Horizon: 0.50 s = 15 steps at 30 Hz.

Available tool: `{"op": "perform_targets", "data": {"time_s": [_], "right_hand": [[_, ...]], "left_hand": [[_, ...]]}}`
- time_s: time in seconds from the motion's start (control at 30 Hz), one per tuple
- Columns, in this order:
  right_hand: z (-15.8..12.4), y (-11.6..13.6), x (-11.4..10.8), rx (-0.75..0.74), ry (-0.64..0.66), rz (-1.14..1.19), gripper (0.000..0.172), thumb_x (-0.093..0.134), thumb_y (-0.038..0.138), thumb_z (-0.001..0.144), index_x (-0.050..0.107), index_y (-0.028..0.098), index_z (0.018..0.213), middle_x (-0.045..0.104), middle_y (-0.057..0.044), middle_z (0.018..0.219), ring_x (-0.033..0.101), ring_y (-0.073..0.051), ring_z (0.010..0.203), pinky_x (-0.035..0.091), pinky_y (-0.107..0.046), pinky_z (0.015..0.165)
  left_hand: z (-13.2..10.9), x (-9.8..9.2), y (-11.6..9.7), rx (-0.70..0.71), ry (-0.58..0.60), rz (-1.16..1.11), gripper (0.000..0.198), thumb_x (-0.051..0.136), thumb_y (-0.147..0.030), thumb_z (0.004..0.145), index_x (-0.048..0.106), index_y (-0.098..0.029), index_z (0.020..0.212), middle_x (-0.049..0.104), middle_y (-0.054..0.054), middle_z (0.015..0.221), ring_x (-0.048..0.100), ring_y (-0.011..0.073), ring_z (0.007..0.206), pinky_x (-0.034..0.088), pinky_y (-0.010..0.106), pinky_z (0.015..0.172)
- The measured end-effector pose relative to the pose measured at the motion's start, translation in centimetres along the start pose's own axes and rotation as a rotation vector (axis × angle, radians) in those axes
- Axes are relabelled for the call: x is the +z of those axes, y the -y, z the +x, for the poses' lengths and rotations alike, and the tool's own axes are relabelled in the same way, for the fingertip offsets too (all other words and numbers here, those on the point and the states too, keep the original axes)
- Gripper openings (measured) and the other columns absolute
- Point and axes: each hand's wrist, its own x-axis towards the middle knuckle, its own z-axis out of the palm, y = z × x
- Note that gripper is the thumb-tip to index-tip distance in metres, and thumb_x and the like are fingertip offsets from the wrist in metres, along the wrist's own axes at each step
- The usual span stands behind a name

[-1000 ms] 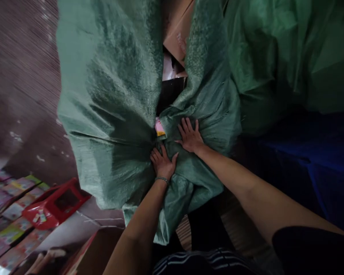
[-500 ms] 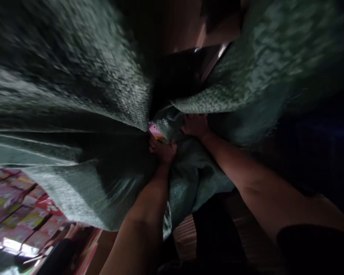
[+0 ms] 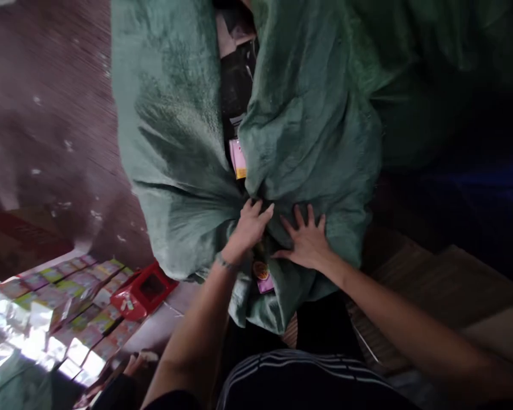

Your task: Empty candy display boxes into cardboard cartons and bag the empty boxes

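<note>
A large green woven sack [image 3: 299, 148] fills the middle of the view, its mouth a long narrow gap. My left hand [image 3: 250, 228] has its fingers curled on the gathered cloth at the near end of this gap, where folds run together. With fingers spread, my right hand [image 3: 305, 244] presses flat on the cloth to the right. A pink and yellow packet [image 3: 238, 158] shows in the gap. Below my left hand, a purple packet [image 3: 264, 278] with a round orange picture peeks out. Dark wrapped items [image 3: 236, 80] lie deeper inside; the other contents are hidden.
Rows of small colourful boxes [image 3: 74, 290] stand at the lower left beside a red bag [image 3: 143, 290]. A cardboard box [image 3: 23, 239] sits on the scuffed floor [image 3: 60, 114]. Another person's hand [image 3: 134, 363] appears at the bottom left. Brown cardboard [image 3: 419, 279] lies right.
My view has drawn back from the sack, showing more of it and the floor. My right hand has moved nearer to me and spread its fingers. The purple packet now shows.
</note>
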Motion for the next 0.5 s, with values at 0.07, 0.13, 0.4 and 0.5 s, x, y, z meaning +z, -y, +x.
{"op": "perform_targets", "data": {"time_s": [0.07,0.13,0.4,0.5], "right_hand": [[-0.9,1.3,1.3,0.004,-0.062,-0.021,0.114,0.07,0.089,0.073,0.045,0.021,0.162,0.019,-0.026,0.17,0.008,-0.06,0.153,0.014,-0.086,0.112],[-1.0,1.9,1.9,0.015,-0.104,-0.017,0.114,0.072,0.087,0.073,0.046,0.02,0.161,0.019,-0.027,0.169,0.011,-0.06,0.153,0.015,-0.085,0.112],[-6.1,2.4,3.8,-0.083,-0.182,-0.019,0.096,0.065,0.076,0.085,0.045,0.022,0.161,0.024,-0.017,0.171,0.01,-0.052,0.156,0.013,-0.081,0.117],[-3.6,2.9,5.9,0.027,-0.18,-0.033,0.067,0.059,0.055,0.094,0.058,0.019,0.151,0.037,-0.017,0.166,0.026,-0.048,0.152,0.015,-0.076,0.118]], "left_hand": [[-4.3,-5.9,3.7,0.116,0.007,-0.037,0.05,0.034,-0.049,0.107,0.058,-0.041,0.149,0.065,-0.005,0.146,0.058,0.0147,0.135,0.047,0.029,0.113],[-7.0,-10.7,8.7,0.222,-0.232,-0.029,0.064,0.022,-0.063,0.105,0.05,-0.038,0.156,0.061,-0.003,0.151,0.056,0.019,0.139,0.047,0.037,0.115],[-2.1,-4.3,17.0,0.271,-0.203,0.313,0.108,0.061,-0.093,0.071,0.056,-0.025,0.154,0.009,0.016,0.177,0.002,0.0483,0.161,0.001,0.066,0.127],[-0.1,1.6,12.7,0.219,-0.268,0.317,0.096,0.071,-0.079,0.078,0.047,-0.035,0.16,0.01,0.014,0.177,-0.001,0.0507,0.16,-0.001,0.074,0.123]]}}
